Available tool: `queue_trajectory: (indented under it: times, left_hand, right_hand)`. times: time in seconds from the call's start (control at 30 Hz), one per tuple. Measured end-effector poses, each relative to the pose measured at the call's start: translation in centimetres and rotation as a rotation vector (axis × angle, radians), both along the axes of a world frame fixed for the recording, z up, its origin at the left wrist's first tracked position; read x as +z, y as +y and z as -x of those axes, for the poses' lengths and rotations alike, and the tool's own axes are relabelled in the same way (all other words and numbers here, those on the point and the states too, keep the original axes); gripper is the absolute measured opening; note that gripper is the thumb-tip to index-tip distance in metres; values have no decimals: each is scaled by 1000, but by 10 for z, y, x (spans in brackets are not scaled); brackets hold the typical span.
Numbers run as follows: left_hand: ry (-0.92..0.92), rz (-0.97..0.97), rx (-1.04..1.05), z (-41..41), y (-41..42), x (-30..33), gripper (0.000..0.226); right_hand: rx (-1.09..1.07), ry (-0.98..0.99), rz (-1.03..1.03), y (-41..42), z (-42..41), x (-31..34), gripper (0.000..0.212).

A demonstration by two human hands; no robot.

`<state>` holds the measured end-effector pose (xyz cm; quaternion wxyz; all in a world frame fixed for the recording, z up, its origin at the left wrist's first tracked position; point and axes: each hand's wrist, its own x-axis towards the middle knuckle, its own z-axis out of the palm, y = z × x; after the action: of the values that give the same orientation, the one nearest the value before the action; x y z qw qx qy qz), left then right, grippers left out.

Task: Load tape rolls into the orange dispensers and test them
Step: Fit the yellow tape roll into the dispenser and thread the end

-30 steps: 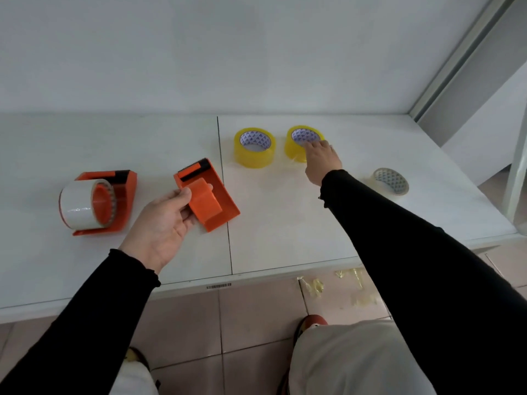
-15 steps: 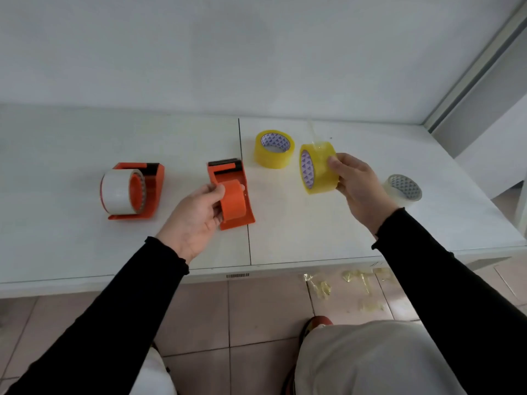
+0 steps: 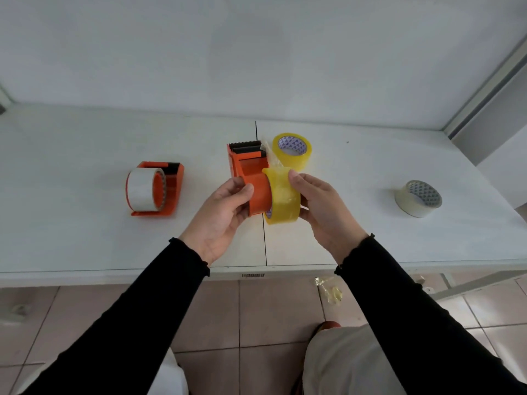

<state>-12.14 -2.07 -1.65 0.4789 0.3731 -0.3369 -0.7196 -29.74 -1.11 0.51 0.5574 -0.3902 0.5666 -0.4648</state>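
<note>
Left hand [image 3: 225, 215]: just left of frame centre, fingers curled around the spindle end of the orange dispenser [image 3: 247, 178], thumb lying on top of it; it grasps the dispenser, black sleeve running down to the lower left.
Right hand [image 3: 322, 209]: just right of centre, gripping the yellow tape roll [image 3: 283, 195] on its right face, thumb over the top edge, fingers underneath.
Yellow tape roll: stands on edge between the two hands, its open core facing left and partly pushed onto the dispenser's orange hub; the hub's left part is still bare. A loose clear tail rises from the roll toward the cutter.
Orange dispenser: held over the seam of the desk [image 3: 85, 243], its black serrated blade at the far end, pointing to the upper middle of the frame.
Second yellow roll [image 3: 291, 151]: lying flat on the desk just beyond and right of the held roll, beside the blade end.
Loaded dispenser [image 3: 155, 189]: left of centre on the desk, carrying a clear tape roll, well apart from the left hand.
Pale roll [image 3: 418, 198]: flat on the desk at the right, well apart from the right hand.
Floor [image 3: 271, 315]: pinkish tiles below the desk edge, with crumpled tape scraps [image 3: 329, 289] near the right sleeve.
</note>
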Motion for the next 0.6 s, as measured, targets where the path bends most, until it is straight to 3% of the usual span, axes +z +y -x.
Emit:
queue_trajectory:
  times: [0.13, 0.33, 0.4, 0.53, 0.6]
  left_hand:
    - [-12, 13, 14, 1, -1, -1, 14]
    - [-38, -39, 85, -1, -4, -3, 13]
    - [-38, -57, 84, -1, -4, -4, 14]
    - [9, -38, 26, 5, -1, -6, 18]
    - [39, -26, 6, 8, 1, -6, 19]
  right_hand:
    - [-17, -10, -7, -2, 0, -4, 40]
    - [-178, -49, 82, -11, 22, 1, 29]
    - [-208, -172, 65, -15, 35, 5, 32]
    - [75, -508, -82, -20, 40, 0, 48]
    - [184, -632, -140, -20, 33, -5, 66]
